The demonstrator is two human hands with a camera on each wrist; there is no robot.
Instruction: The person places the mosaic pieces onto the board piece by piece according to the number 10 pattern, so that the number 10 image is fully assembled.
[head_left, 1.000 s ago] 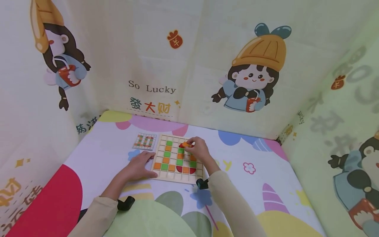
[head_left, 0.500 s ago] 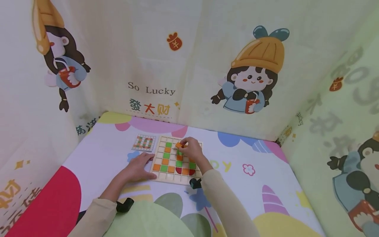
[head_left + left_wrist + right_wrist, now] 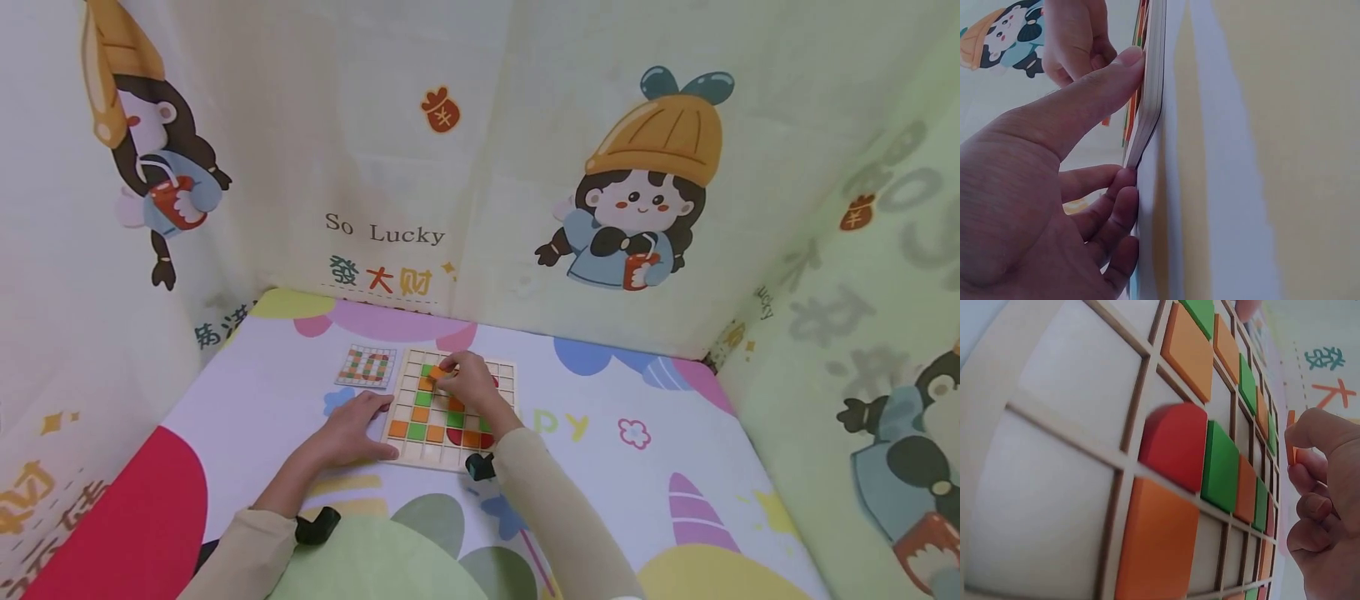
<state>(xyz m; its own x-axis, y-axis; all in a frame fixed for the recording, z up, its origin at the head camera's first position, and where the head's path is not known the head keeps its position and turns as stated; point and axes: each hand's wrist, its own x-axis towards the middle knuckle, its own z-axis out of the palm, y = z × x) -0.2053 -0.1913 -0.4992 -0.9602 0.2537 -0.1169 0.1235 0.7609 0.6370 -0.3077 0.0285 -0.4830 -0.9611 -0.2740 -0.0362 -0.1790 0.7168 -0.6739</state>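
Note:
Thumb and forefinger of my right hand point(image 3: 472, 385) pinch an orange square tile point(image 3: 1291, 434) on edge, over the far part of a wooden grid board point(image 3: 506, 379). That tile hangs near the top of the board's left column of tiles in the head view. Green, orange and rounded red tiles sit in the grid, among them a red tile point(image 3: 1175, 447) and a green tile point(image 3: 1220, 467) side by side. My left hand point(image 3: 352, 429) holds the board's near left corner, its thumb point(image 3: 1094, 94) over the rim and bent fingers against the side. My right hand hides some cells.
A small square pattern card point(image 3: 366, 367) lies left of the board, printed with a coloured grid design. The table's cloth point(image 3: 600, 492) has bright printed shapes. Printed curtains point(image 3: 510, 183) close off the back and both sides.
My right hand has moved left across the far part of the board, carrying the orange tile from the right-hand figure to the left column. The left hand stays at the board's corner.

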